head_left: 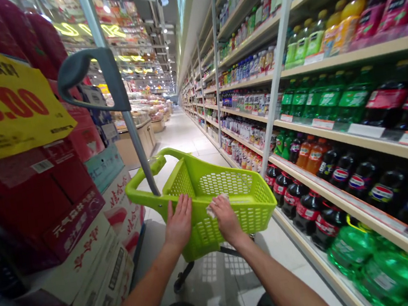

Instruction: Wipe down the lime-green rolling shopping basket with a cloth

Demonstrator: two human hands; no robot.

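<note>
A lime-green plastic shopping cart (199, 229) with perforated walls stands in front of me on dark legs with casters. My left hand (178, 220) lies against the near side wall, its fingers stretched up to the rim. At the middle of the near rim, my right hand (226, 217) is closed on a crumpled white tissue (211, 208), pressed to the cart's edge. A grey metal pole (135, 137) rises from the cart's left end and carries a dark grey handle (116, 84).
Shelves (355, 130) of bottled drinks line the right side, with large green bottles (384, 264) at floor level. Stacked drink cartons (89, 253) stand close on the left beneath a yellow price sign (1, 99). A tiled aisle (181, 126) runs ahead between them.
</note>
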